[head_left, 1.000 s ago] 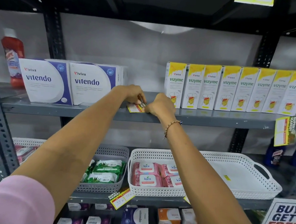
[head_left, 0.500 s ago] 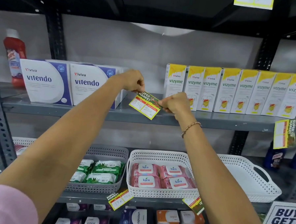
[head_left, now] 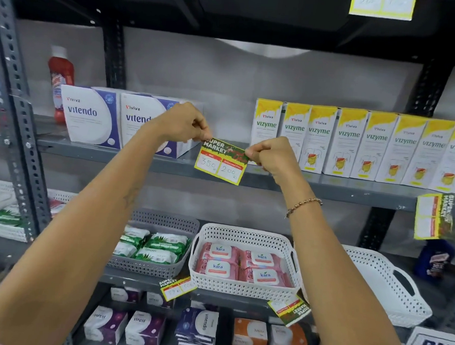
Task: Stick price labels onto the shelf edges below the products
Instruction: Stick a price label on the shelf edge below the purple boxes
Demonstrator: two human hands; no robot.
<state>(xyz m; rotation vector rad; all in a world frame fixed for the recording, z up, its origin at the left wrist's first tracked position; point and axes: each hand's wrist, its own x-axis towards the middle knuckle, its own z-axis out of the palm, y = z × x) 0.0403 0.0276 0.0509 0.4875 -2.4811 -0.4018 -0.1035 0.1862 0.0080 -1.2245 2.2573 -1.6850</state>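
A yellow, green and red price label (head_left: 221,161) reading 350 and 200 hangs tilted in front of the grey middle shelf edge (head_left: 351,193). My left hand (head_left: 182,124) pinches its top left corner. My right hand (head_left: 270,154) pinches its top right corner. The label sits in the gap between the white and purple Vitendo boxes (head_left: 92,115) and the row of yellow and white Vizyme boxes (head_left: 354,144). Its lower part overlaps the shelf edge; I cannot tell whether it touches.
Another label (head_left: 433,216) hangs from the same shelf edge at the right. Below, a grey basket (head_left: 163,217) of green packs and white baskets (head_left: 247,234) of pink Kara packs stand over two more labels (head_left: 177,288). A red bottle (head_left: 60,76) stands far left.
Both hands lifted the label off the shelf surface, turned it face-out, and now hold it by its top corners, a little lower than half a second ago.
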